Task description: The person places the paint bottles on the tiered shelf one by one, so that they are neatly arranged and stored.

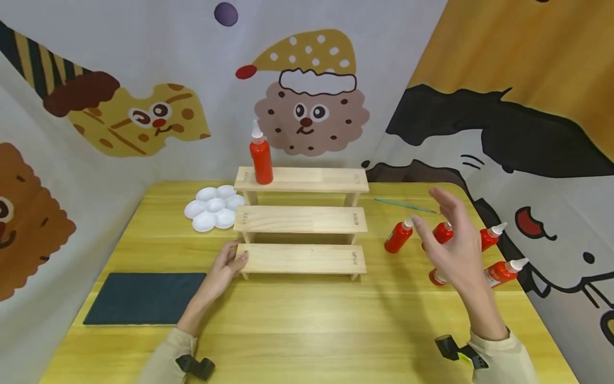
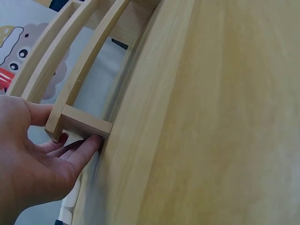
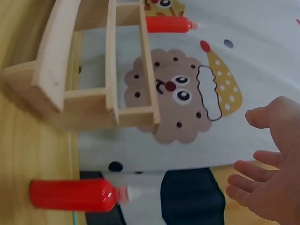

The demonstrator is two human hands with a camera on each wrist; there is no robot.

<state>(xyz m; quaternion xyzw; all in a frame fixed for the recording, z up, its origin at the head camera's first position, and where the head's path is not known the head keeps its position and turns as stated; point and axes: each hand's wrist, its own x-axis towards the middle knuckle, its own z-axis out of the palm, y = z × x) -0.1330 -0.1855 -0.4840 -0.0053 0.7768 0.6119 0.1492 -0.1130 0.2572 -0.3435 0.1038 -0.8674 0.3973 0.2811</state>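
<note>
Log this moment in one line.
left hand: grips bottom wooden tier at left end | right hand: holds nothing, near red bottles | lone bottle: upright on top tier

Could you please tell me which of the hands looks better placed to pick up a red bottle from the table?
Probably the right hand: it is empty, with the red bottles on the right close by, while the left hand grips the left end of the wooden stand.
</note>
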